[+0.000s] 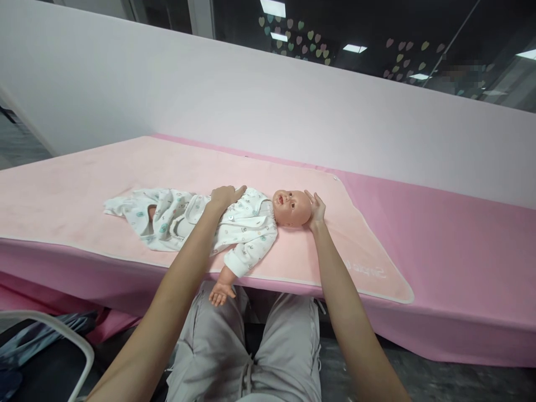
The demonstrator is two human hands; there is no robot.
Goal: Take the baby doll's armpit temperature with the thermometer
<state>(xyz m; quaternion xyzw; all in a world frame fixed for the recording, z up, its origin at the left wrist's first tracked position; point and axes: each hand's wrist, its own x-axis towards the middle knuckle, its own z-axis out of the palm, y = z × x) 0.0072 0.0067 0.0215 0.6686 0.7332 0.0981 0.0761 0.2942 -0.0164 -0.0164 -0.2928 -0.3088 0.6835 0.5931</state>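
A baby doll (292, 207) lies on its back on a peach mat, its bare head to the right and its legs to the left. It wears a white printed top (252, 230) and white printed trousers (146, 230). My left hand (225, 197) holds the doll's torso at its far side, with some fingers hidden behind the cloth. Around the crown of the head, my right hand (317, 209) is cupped with its fingers bent up. The doll's near arm ends in a small hand (221, 292) hanging over the table edge. Its far arm is hidden.
The peach mat (100, 164) covers much of a table with a pink cloth (460, 251). Behind the table stands a white low wall (268, 111) under dark glass with heart stickers. A chair with a white frame (79, 340) stands at the lower left.
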